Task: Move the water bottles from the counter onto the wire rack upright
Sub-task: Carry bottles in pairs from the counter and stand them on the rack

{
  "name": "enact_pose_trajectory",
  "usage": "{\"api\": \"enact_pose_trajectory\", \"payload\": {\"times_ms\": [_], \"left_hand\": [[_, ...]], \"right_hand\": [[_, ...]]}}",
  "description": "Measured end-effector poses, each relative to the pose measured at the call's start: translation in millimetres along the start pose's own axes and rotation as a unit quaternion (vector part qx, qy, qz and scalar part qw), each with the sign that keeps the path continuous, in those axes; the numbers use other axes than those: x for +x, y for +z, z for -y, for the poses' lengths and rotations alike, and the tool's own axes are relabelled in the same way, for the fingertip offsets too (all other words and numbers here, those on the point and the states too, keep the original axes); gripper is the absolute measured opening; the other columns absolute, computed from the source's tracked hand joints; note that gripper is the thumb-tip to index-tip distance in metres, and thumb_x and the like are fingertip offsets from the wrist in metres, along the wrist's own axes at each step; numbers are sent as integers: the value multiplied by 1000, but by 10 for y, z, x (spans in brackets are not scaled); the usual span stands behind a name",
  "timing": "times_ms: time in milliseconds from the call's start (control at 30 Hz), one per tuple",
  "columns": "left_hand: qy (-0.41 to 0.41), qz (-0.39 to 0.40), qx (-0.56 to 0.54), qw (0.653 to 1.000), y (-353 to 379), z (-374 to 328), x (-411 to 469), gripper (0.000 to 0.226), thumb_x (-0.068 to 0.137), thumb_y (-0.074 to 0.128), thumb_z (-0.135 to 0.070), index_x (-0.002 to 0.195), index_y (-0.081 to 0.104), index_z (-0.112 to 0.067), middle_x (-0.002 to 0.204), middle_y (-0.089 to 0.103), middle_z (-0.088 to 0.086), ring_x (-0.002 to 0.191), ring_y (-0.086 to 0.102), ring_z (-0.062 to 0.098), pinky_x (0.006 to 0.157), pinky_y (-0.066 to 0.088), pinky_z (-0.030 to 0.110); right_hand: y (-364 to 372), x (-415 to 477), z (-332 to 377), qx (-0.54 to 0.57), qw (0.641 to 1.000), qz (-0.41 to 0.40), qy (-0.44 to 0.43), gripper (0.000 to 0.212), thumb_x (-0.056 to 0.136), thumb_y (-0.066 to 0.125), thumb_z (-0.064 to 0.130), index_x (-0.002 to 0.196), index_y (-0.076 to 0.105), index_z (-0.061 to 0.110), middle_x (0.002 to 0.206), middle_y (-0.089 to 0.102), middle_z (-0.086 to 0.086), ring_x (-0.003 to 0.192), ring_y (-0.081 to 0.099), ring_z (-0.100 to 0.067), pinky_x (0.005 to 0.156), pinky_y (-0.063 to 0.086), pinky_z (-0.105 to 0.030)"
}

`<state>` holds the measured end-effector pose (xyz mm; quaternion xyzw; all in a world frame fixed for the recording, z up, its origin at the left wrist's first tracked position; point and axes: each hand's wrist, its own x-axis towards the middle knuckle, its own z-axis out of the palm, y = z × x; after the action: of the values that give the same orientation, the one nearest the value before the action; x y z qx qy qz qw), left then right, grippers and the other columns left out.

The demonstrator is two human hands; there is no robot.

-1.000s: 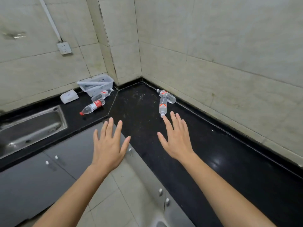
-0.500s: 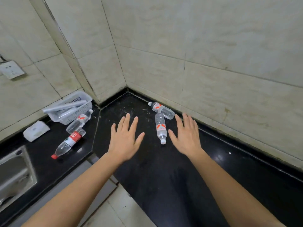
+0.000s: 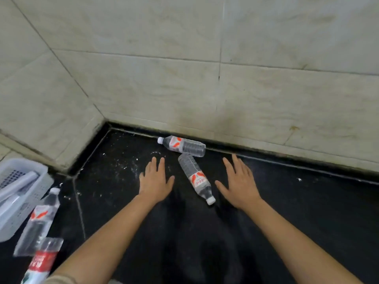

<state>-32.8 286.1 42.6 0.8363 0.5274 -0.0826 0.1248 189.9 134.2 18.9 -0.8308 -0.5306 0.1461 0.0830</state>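
Head camera: I am looking down at a black stone counter (image 3: 307, 212) in a tiled corner, where both of the person's bare hands are hovering flat, holding nothing. The left hand (image 3: 154, 181) is spreading its fingers wide, palm down, just left of a clear water bottle (image 3: 195, 179) that is lying on its side, white cap pointing toward the near edge. The right hand (image 3: 239, 185) is sitting equally open just right of that same bottle, touching nothing as far as I can tell. A second water bottle (image 3: 182, 145) is lying along the far wall, cap pointing left, its base end meeting the base of the first. At the near left, a third bottle (image 3: 40, 220) is lying blurred beside a white plastic basket (image 3: 39, 181), and a red-labelled bottle (image 3: 42, 261) is lying just below it at the frame's edge. White specks are dotting the counter near the corner. No bottle is standing upright.
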Motion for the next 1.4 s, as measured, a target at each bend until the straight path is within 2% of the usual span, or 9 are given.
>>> {"api": "enact_pose_trajectory", "payload": {"times_ms": [300,467,567,733,833,1000,1100,1233,1400], "left_hand": [[137,18,1,990,298,306,1570,87,93,63,-40,159,14,-11,165,11,21,151,16,40,116,29,56],[185,7,69,980,462,349,2113,90,89,65,-32,159,13,-9,164,13,21,153,11,37,118,20,57],[205,-24,88,974,547,384,2295,89,79,72,-21,155,28,-5,148,37,24,136,36,42,113,28,55],[219,-34,48,974,630,442,2344,83,77,75,-11,151,38,-3,131,43,29,108,48,49,94,41,53],[186,-15,47,981,587,471,2271,71,79,78,-18,142,47,-6,130,42,27,108,50,47,90,47,53],[113,53,26,992,579,561,1899,73,80,79,-37,140,43,-16,129,52,21,114,55,41,91,48,48],[36,98,-132,986,653,632,1447,75,72,84,-43,134,50,-19,122,61,14,110,62,36,92,51,44],[-92,159,-354,917,746,690,775,71,45,82,-60,103,65,-23,102,73,3,89,71,23,79,62,47],[-70,118,-320,938,485,671,357,54,69,86,-46,113,69,-19,101,73,1,89,69,20,79,57,35]], "right_hand": [[902,497,708,27,993,96,60,90,96,43,65,161,-3,23,169,0,-12,154,11,-31,123,18,-47],[1247,567,837,-14,994,44,96,85,100,37,60,159,-14,26,168,4,-18,153,6,-43,122,16,-55],[1251,563,805,-3,993,40,112,88,97,47,51,159,-11,29,165,12,-20,151,12,-45,122,19,-56],[1251,561,864,-30,989,61,132,106,90,59,36,153,-25,30,154,27,-19,138,32,-40,114,33,-51],[1190,561,894,-43,986,82,138,107,91,60,30,153,-28,31,142,32,-16,120,43,-33,101,45,-45],[1167,415,847,-55,984,100,140,111,92,60,19,149,-33,36,136,34,-15,114,46,-31,100,46,-43],[1134,288,783,7,979,110,170,104,94,58,22,151,-27,44,135,34,-15,113,46,-31,102,45,-43],[1009,13,648,114,964,139,194,99,93,62,32,154,-15,48,133,36,-13,116,47,-33,102,46,-43],[568,-333,465,114,957,164,210,104,81,73,37,158,3,44,133,46,-9,120,53,-30,97,51,-40]]}}
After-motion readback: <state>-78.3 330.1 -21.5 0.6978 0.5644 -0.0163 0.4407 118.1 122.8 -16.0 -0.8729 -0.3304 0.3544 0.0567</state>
